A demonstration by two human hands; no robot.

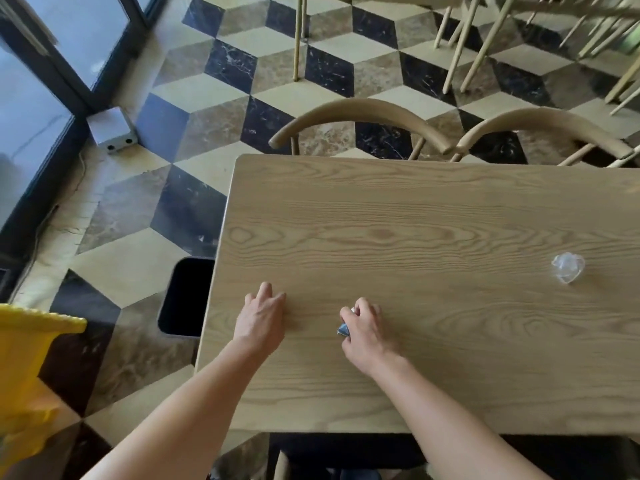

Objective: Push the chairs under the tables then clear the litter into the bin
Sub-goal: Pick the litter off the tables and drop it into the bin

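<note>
I stand at the near edge of a light wooden table (415,209). My right hand (363,332) rests on the tabletop with its fingers closed around a small blue-and-white scrap of litter (343,329). My left hand (261,315) lies flat on the table near its left edge, fingers apart, holding nothing. A crumpled clear plastic wrapper (568,268) lies on the table to the right, well apart from both hands. A black bin (185,297) stands on the floor by the table's left edge. Two wooden chairs (360,114) (540,124) sit tucked at the far side.
A yellow object (24,368) stands on the floor at the left. Glass doors with dark frames (69,74) run along the left, with a small grey box (112,128) at their foot. More chair legs (485,46) stand beyond. The floor is patterned tile.
</note>
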